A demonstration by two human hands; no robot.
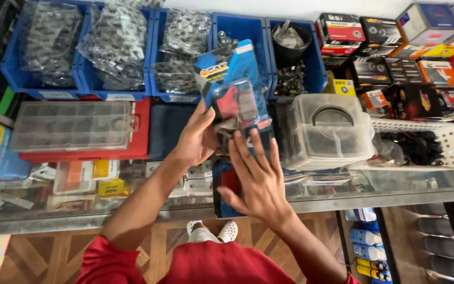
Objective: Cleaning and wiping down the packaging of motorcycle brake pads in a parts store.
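Glass-topped surface (pixel 342 202) crowded with blue bins (pixel 237 31) lies under a blister pack (pixel 236 87) raised before those bins, left hand (pixel 198 139) fingers pinching it for inspection, right hand (pixel 258 181) fingers spread beneath.

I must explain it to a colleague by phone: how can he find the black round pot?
Look at the row of blue bins behind the glass counter. The pot stands in the rightmost bin, beside the stacked boxes. It is the only round black container; the other bins hold plastic bags.
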